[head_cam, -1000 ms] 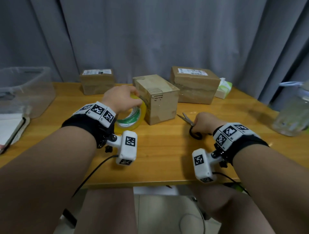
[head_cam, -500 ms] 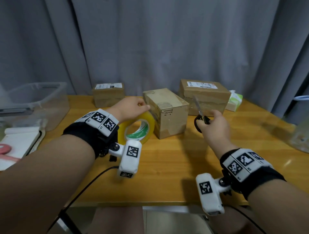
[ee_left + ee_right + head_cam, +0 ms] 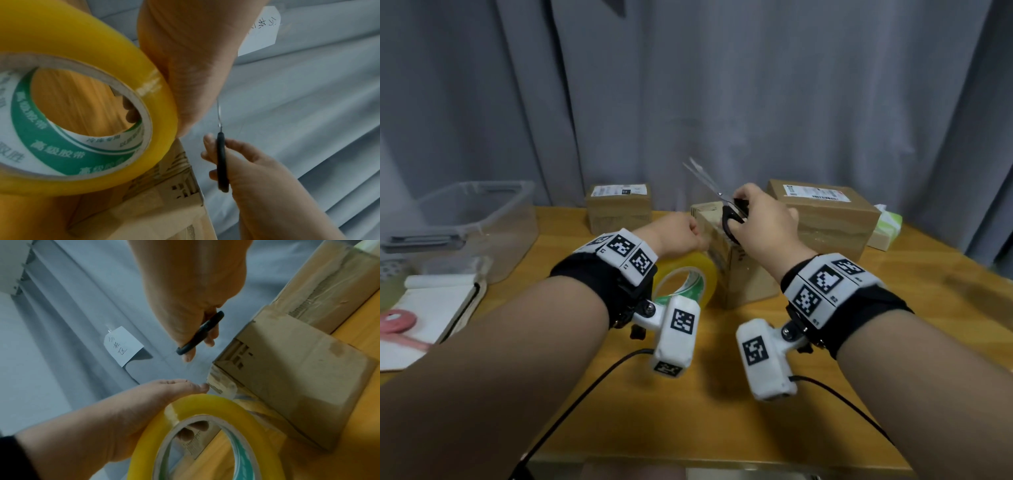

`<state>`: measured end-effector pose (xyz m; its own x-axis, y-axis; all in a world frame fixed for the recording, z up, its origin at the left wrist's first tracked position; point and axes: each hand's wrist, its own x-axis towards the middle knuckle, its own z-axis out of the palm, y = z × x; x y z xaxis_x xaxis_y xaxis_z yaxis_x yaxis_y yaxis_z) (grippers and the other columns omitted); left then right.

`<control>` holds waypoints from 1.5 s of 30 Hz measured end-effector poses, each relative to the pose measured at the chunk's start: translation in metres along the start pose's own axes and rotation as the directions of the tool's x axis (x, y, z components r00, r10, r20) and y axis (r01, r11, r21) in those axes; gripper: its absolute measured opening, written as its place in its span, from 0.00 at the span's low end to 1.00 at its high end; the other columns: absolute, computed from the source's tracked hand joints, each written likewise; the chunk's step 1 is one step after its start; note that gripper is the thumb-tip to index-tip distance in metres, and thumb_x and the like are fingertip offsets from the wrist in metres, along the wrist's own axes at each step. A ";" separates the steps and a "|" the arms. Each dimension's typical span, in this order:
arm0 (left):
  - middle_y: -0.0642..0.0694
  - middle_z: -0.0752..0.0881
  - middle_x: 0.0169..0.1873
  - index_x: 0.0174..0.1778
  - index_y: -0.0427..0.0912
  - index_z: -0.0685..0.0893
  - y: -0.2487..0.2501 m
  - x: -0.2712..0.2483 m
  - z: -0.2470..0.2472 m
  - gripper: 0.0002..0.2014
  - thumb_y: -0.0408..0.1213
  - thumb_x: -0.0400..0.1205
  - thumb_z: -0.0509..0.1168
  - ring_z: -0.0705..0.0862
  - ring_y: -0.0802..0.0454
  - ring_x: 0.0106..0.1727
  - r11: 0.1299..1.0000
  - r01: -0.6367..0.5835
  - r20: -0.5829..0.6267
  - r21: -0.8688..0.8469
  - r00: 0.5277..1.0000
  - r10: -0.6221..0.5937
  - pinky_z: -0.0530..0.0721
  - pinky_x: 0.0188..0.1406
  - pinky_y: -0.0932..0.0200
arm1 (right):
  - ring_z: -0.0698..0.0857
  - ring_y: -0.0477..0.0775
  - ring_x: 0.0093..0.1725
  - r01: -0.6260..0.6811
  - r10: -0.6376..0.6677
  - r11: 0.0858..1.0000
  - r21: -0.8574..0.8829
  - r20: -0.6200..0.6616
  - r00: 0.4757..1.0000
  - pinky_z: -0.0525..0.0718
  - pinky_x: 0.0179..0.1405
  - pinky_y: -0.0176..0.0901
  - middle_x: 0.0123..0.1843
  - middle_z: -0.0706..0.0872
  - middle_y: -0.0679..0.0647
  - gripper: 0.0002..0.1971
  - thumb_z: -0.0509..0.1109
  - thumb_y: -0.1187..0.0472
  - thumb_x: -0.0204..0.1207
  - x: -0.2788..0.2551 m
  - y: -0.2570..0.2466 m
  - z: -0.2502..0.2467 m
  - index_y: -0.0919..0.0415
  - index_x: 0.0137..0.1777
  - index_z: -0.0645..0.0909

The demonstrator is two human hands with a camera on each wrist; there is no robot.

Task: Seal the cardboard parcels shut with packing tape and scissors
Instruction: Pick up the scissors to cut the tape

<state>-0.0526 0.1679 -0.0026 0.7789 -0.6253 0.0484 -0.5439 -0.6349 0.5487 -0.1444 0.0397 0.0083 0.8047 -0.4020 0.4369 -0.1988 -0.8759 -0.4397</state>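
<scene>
My left hand [image 3: 681,233] grips a yellow tape roll [image 3: 688,281] with a green-printed core, held on edge against the left side of the small cardboard parcel [image 3: 743,284] at the table's middle. Fingers reach through the roll's core [image 3: 129,112]. A clear strip of tape runs from the roll [image 3: 205,426] to the parcel's top corner [image 3: 226,386]. My right hand [image 3: 760,219] holds black-handled scissors [image 3: 729,212] above the parcel, blades slightly apart and pointing up-left. The scissors' handle [image 3: 222,162] shows edge-on in the left wrist view.
Two taped parcels stand at the back: a small one [image 3: 618,205] to the left, a bigger one [image 3: 832,219] to the right. A clear plastic bin [image 3: 469,219], a notebook [image 3: 428,308] and pink tape [image 3: 395,320] lie left. A green tissue pack [image 3: 887,229] sits far right.
My right hand lifted the scissors off the table and carried them up and left over the middle parcel. My left hand kept the tape roll against that parcel.
</scene>
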 end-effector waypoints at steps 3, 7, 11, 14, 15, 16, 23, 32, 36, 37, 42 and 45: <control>0.50 0.76 0.29 0.39 0.42 0.81 -0.001 -0.006 -0.002 0.08 0.42 0.80 0.67 0.73 0.55 0.31 1.000 0.015 0.018 0.021 1.000 -0.015 0.69 0.28 0.61 | 0.80 0.55 0.48 -0.003 0.005 0.996 -0.091 0.028 1.000 0.65 0.62 0.53 0.42 0.80 0.46 0.24 0.73 0.42 0.73 -0.001 -0.004 0.006 0.51 0.59 0.67; 0.48 0.75 0.26 0.34 0.41 0.81 -0.001 -0.011 -0.006 0.14 0.45 0.82 0.65 0.73 0.54 0.28 0.998 0.040 0.043 0.053 0.998 -0.042 0.69 0.28 0.61 | 0.81 0.58 0.47 -0.058 0.065 0.996 -0.068 0.102 0.993 0.76 0.64 0.64 0.36 0.73 0.44 0.20 0.72 0.52 0.75 -0.005 0.000 0.014 0.52 0.54 0.62; 0.46 0.78 0.28 0.40 0.37 0.84 0.000 -0.013 -0.009 0.15 0.46 0.82 0.65 0.76 0.50 0.31 0.997 0.052 0.068 0.053 0.996 -0.056 0.73 0.33 0.60 | 0.79 0.61 0.49 -0.031 0.042 0.994 -0.106 0.105 0.994 0.70 0.69 0.70 0.42 0.77 0.49 0.14 0.65 0.55 0.77 -0.009 0.003 0.025 0.54 0.58 0.65; 0.47 0.75 0.25 0.34 0.39 0.80 0.001 -0.016 -0.012 0.16 0.47 0.82 0.65 0.73 0.52 0.27 0.996 0.058 0.070 0.065 0.996 -0.062 0.70 0.28 0.60 | 0.81 0.62 0.51 -0.001 0.010 0.994 -0.108 0.082 0.997 0.71 0.68 0.68 0.42 0.77 0.49 0.12 0.64 0.55 0.77 -0.008 0.009 0.028 0.52 0.54 0.65; 0.48 0.74 0.24 0.32 0.39 0.78 0.001 -0.017 -0.012 0.16 0.46 0.82 0.65 0.72 0.53 0.26 0.996 0.056 0.071 0.074 0.996 -0.062 0.69 0.28 0.61 | 0.81 0.62 0.50 0.004 0.005 0.995 -0.102 0.084 0.996 0.72 0.67 0.66 0.41 0.77 0.49 0.12 0.64 0.55 0.76 -0.008 0.011 0.028 0.51 0.52 0.63; 0.48 0.73 0.23 0.32 0.40 0.77 0.001 -0.018 -0.012 0.17 0.46 0.82 0.64 0.71 0.53 0.26 0.995 0.055 0.074 0.082 0.995 -0.061 0.69 0.28 0.60 | 0.80 0.61 0.50 0.007 0.002 0.995 -0.096 0.090 0.996 0.73 0.65 0.64 0.41 0.77 0.49 0.12 0.65 0.55 0.76 -0.007 0.013 0.027 0.50 0.52 0.63; 0.47 0.72 0.24 0.27 0.41 0.74 0.012 -0.019 -0.010 0.18 0.44 0.82 0.64 0.70 0.53 0.25 0.973 0.082 0.116 0.215 0.987 -0.109 0.67 0.24 0.61 | 0.78 0.59 0.45 0.037 -0.027 0.997 -0.067 0.147 0.989 0.78 0.55 0.58 0.39 0.77 0.47 0.14 0.66 0.58 0.76 -0.004 0.024 0.017 0.49 0.55 0.62; 0.47 0.78 0.32 0.33 0.42 0.77 0.020 -0.019 -0.005 0.15 0.47 0.81 0.65 0.77 0.51 0.34 0.934 0.126 0.144 0.334 0.972 -0.183 0.74 0.33 0.59 | 0.80 0.58 0.49 0.049 -0.041 0.998 -0.046 0.167 0.985 0.78 0.63 0.61 0.45 0.80 0.48 0.20 0.73 0.49 0.74 -0.003 0.029 0.017 0.48 0.55 0.63; 0.44 0.80 0.33 0.39 0.35 0.84 0.014 -0.024 -0.004 0.11 0.40 0.81 0.66 0.78 0.50 0.34 0.965 0.123 0.062 0.231 0.988 -0.141 0.76 0.31 0.60 | 0.83 0.61 0.55 0.068 -0.061 0.996 -0.057 0.123 0.991 0.75 0.67 0.64 0.48 0.82 0.48 0.20 0.71 0.47 0.73 -0.003 0.031 0.022 0.48 0.54 0.63; 0.41 0.83 0.37 0.45 0.33 0.86 0.012 -0.025 -0.004 0.11 0.39 0.81 0.66 0.82 0.46 0.40 0.968 0.118 0.043 0.220 0.991 -0.130 0.80 0.37 0.57 | 0.82 0.61 0.57 0.068 -0.062 0.996 -0.061 0.095 0.994 0.73 0.69 0.65 0.51 0.83 0.49 0.20 0.71 0.44 0.72 -0.004 0.030 0.025 0.48 0.55 0.64; 0.43 0.80 0.32 0.36 0.37 0.85 0.012 -0.027 0.000 0.12 0.42 0.80 0.67 0.81 0.43 0.42 0.973 0.115 -0.029 0.201 0.993 -0.111 0.78 0.39 0.54 | 0.78 0.62 0.65 0.076 -0.071 0.992 -0.105 0.054 0.996 0.66 0.75 0.65 0.61 0.81 0.55 0.19 0.68 0.53 0.75 -0.009 0.028 0.031 0.54 0.63 0.68; 0.44 0.78 0.31 0.40 0.35 0.86 0.017 -0.025 0.004 0.14 0.45 0.79 0.68 0.80 0.45 0.41 0.963 0.085 -0.050 0.254 0.996 -0.075 0.77 0.38 0.56 | 0.78 0.64 0.65 0.094 -0.081 0.984 -0.151 0.090 0.993 0.66 0.74 0.64 0.62 0.80 0.57 0.17 0.64 0.58 0.75 -0.009 0.028 0.030 0.55 0.63 0.68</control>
<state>-0.0824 0.1704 0.0024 0.8321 -0.5525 0.0485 -0.5368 -0.7803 0.3209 -0.1407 0.0269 -0.0311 0.8653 -0.3036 0.3988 -0.2042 -0.9402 -0.2727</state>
